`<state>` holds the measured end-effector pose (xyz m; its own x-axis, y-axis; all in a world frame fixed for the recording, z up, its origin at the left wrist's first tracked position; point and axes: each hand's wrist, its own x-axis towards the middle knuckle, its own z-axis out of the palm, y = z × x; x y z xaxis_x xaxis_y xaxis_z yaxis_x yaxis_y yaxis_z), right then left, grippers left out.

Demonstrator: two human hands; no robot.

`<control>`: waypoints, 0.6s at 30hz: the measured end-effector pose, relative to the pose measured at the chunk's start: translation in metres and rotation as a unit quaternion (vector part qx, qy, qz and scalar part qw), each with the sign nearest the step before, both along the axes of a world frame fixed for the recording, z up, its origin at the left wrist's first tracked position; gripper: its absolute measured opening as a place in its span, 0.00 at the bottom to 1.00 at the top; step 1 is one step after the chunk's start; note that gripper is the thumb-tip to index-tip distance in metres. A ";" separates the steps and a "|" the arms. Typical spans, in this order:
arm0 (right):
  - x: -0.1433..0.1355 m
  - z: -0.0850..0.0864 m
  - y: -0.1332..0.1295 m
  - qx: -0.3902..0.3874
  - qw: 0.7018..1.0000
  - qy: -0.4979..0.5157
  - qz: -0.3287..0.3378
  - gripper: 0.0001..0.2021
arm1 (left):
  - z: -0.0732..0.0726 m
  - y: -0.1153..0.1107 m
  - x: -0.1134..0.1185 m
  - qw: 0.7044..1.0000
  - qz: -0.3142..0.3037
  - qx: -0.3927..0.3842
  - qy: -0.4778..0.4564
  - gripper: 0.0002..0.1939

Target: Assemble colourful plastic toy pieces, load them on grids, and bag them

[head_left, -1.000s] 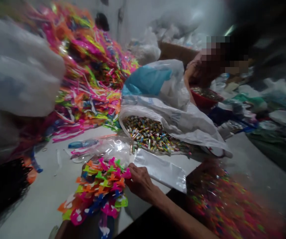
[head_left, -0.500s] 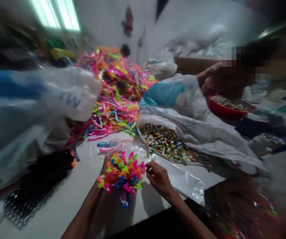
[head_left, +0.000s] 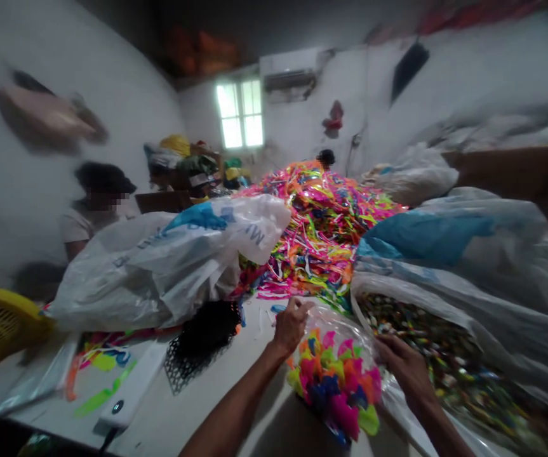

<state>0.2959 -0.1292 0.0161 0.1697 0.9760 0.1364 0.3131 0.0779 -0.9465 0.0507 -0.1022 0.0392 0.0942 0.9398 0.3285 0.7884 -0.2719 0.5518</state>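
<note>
A bunch of small bright plastic pieces (head_left: 333,387) in pink, orange, yellow-green and blue sits low between my hands. Clear plastic bag (head_left: 333,317) film spreads just above it; whether the pieces lie inside the bag I cannot tell. My left hand (head_left: 293,327) pinches the film at its upper left. On the other side, my right hand (head_left: 407,365) is closed at the film's right edge, its fingertips partly hidden. Under my right forearm lies a flat clear bag (head_left: 400,412).
Behind rises a heap of colourful plastic strips (head_left: 316,235). An open sack of small multicoloured pieces (head_left: 426,336) lies right; a white sack (head_left: 159,266), black mesh (head_left: 204,343), a white power strip (head_left: 131,387) and a yellow fan (head_left: 7,324) lie left. Other people sit beyond.
The view has swung left and up. My left hand has left the bunch's side for the film's upper left; my right hand has closed at the film's right edge.
</note>
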 end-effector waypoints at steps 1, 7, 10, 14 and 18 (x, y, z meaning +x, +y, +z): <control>-0.001 0.015 0.000 0.005 1.000 0.013 -0.005 0.22 | 0.003 0.003 0.000 1.000 -0.006 0.005 -0.008 0.14; -0.027 0.073 0.014 0.067 0.974 -0.217 0.017 0.20 | 0.032 0.034 0.011 0.994 -0.044 0.033 -0.091 0.11; -0.024 0.076 0.020 0.068 0.957 -0.270 -0.079 0.08 | 0.048 0.036 0.008 0.986 -0.081 0.071 -0.131 0.10; -0.010 0.054 0.009 0.094 0.953 -0.230 -0.174 0.05 | 0.048 0.023 -0.005 0.972 0.006 0.128 -0.198 0.09; -0.006 0.012 -0.002 -0.003 0.988 0.043 -0.149 0.08 | 0.016 0.010 -0.006 0.912 0.090 -0.046 -0.398 0.11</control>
<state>0.2894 -0.1315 0.0276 0.4603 0.8818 0.1023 0.2389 -0.0121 -0.9710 0.0447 -0.0923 0.0552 -0.2984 0.9435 0.1443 0.1556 -0.1010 0.9826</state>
